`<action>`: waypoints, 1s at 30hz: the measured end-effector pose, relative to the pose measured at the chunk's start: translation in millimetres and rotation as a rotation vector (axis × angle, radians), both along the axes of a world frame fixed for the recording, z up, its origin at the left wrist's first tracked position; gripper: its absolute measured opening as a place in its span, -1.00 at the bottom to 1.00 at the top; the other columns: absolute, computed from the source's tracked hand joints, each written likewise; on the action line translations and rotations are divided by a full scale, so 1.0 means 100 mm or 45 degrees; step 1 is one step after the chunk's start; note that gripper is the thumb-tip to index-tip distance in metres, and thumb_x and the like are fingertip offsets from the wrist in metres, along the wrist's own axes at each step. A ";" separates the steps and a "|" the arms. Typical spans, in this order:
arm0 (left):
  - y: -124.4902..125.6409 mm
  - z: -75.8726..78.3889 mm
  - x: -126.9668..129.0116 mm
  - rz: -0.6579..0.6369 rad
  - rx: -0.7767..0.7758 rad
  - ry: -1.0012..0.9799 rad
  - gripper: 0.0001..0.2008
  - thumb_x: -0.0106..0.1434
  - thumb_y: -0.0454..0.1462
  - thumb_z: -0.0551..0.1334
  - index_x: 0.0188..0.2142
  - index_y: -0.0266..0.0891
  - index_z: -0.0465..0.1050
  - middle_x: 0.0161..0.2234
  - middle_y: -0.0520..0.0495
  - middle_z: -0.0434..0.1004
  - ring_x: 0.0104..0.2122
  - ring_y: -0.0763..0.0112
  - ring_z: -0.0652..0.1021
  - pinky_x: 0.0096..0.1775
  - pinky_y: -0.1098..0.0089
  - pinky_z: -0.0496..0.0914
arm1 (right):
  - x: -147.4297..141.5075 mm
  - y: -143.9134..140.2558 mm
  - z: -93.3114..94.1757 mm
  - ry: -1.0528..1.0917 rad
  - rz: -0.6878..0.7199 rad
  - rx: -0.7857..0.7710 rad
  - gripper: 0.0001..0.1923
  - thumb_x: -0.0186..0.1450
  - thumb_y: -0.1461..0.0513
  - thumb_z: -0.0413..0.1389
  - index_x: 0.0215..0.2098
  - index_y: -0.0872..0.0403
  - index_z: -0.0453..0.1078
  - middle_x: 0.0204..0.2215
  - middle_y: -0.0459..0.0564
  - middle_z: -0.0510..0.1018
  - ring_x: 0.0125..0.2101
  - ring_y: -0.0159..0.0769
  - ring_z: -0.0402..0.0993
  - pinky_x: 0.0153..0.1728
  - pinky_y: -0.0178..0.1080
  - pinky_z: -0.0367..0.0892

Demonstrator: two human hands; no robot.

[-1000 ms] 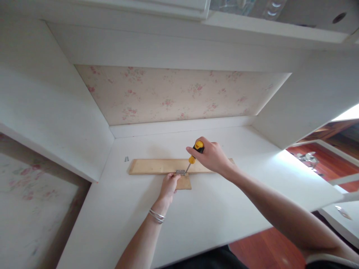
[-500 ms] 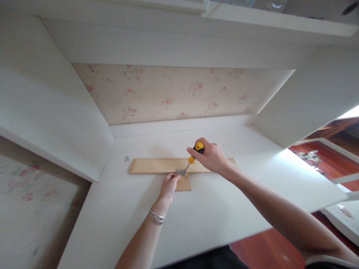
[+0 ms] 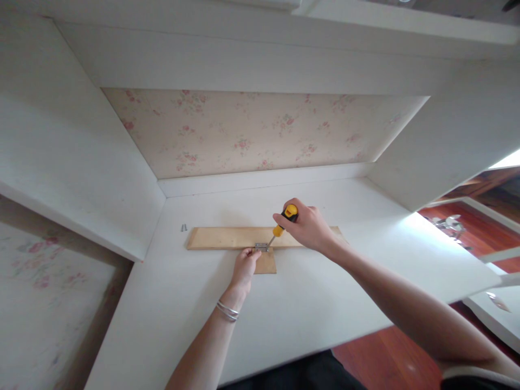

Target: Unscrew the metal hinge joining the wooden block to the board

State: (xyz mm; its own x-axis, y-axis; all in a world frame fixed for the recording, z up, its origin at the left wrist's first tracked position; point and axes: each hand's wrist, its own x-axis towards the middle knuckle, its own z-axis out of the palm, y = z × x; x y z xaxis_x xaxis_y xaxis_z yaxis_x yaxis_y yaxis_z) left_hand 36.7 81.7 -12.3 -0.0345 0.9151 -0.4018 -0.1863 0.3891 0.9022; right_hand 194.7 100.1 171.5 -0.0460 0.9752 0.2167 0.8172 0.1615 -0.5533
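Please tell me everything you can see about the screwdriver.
The screwdriver has a yellow and black handle and a thin metal shaft. The right hand grips the handle. It leans, handle up and to the right, tip down on the small metal hinge that lies where the long board meets the small wood piece.

My left hand [image 3: 244, 269] is stretched forward with the palm down, fingers curled and the fingertips [image 3: 252, 253] pressed down just ahead of the knuckles; thin bangles ring the wrist behind it, and the bare forearm runs straight back toward me. My right hand [image 3: 309, 229] sits just beyond and to the right of the left, closed in a fist-like grip with the thumb side up, wrist bent slightly, its forearm angling back to the right.
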 end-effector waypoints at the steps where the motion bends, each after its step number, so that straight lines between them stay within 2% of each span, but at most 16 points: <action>1: 0.00 0.01 0.00 0.004 -0.004 -0.008 -0.72 -0.07 -0.15 0.31 -0.39 -0.30 0.47 -0.39 -0.07 0.53 -0.32 0.34 0.45 -0.24 0.36 0.22 | 0.01 0.00 0.00 0.002 -0.004 -0.003 -0.72 0.20 -0.04 0.04 -0.34 -0.03 0.23 -0.61 -0.20 0.37 -0.57 -0.36 0.28 -0.49 -0.34 0.10; 9: -0.03 -0.02 0.03 0.036 -0.003 -0.008 -0.72 -0.08 -0.15 0.33 -0.40 -0.29 0.47 -0.44 -0.03 0.50 -0.35 0.35 0.44 -0.28 0.36 0.22 | 0.10 0.02 -0.02 0.029 -0.073 -0.050 -0.81 0.16 0.07 0.05 -0.30 -0.04 0.26 -0.61 -0.19 0.39 -0.56 -0.35 0.28 -0.50 -0.34 0.09; 15: -0.07 -0.03 0.07 0.063 0.023 0.005 -0.76 -0.06 -0.17 0.31 -0.42 -0.30 0.45 -0.44 -0.03 0.48 -0.35 0.37 0.43 -0.25 0.36 0.20 | 0.09 0.03 0.04 -0.113 0.009 -0.089 -0.79 0.16 0.08 0.04 -0.26 -0.03 0.28 -0.50 -0.15 0.47 -0.49 -0.33 0.33 -0.47 -0.33 0.12; 19: -0.07 -0.03 0.08 0.056 0.036 0.022 -0.77 -0.03 -0.17 0.30 -0.40 -0.29 0.44 -0.43 -0.02 0.48 -0.34 0.38 0.42 -0.25 0.37 0.20 | -0.01 0.07 0.18 -0.415 0.165 -0.103 -0.66 0.19 -0.05 -0.02 -0.23 -0.02 0.31 -0.38 -0.04 0.52 -0.42 -0.25 0.38 -0.44 -0.28 0.13; 21: -0.07 -0.05 0.07 0.054 0.048 0.028 -0.77 -0.02 -0.17 0.30 -0.41 -0.28 0.44 -0.43 -0.01 0.47 -0.35 0.39 0.41 -0.25 0.37 0.19 | -0.07 0.11 0.29 -0.601 0.207 -0.172 -0.57 0.18 -0.13 -0.06 -0.24 0.00 0.34 -0.38 0.03 0.52 -0.40 -0.18 0.40 -0.44 -0.26 0.13; 23: -0.07 -0.07 0.06 0.052 0.058 0.041 -0.78 -0.02 -0.17 0.31 -0.43 -0.28 0.43 -0.45 0.00 0.46 -0.36 0.40 0.41 -0.25 0.37 0.19 | -0.12 0.15 0.41 -0.739 0.264 -0.251 -0.55 0.18 -0.12 -0.06 -0.22 0.02 0.37 -0.41 0.07 0.52 -0.40 -0.14 0.42 -0.45 -0.25 0.12; 27: -0.08 -0.11 0.04 0.049 0.076 0.076 -0.79 -0.01 -0.16 0.31 -0.45 -0.26 0.42 -0.46 0.02 0.45 -0.38 0.41 0.39 -0.26 0.38 0.19 | -0.19 0.25 0.63 -0.823 0.522 -0.379 -0.62 0.15 0.01 0.03 -0.11 -0.07 0.38 -0.35 0.05 0.53 -0.38 -0.15 0.44 -0.45 -0.25 0.16; 30: -0.08 -0.11 0.04 0.046 0.094 0.088 -0.79 0.00 -0.16 0.30 -0.44 -0.27 0.42 -0.46 0.01 0.45 -0.38 0.41 0.39 -0.25 0.37 0.19 | -0.25 0.31 0.70 -0.886 0.524 -0.416 -0.54 0.13 -0.11 0.03 -0.13 -0.07 0.43 -0.34 0.09 0.54 -0.32 -0.06 0.45 -0.39 -0.17 0.22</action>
State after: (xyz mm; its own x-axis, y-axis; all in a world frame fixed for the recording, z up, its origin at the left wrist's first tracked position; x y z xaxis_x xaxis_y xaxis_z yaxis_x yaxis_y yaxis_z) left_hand 40.5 73.4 -23.3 -0.0931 0.9398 -0.3287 -0.1355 0.3151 0.9393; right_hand 170.0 131.6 241.6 -0.4264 0.8603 -0.2794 0.8984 0.4386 -0.0205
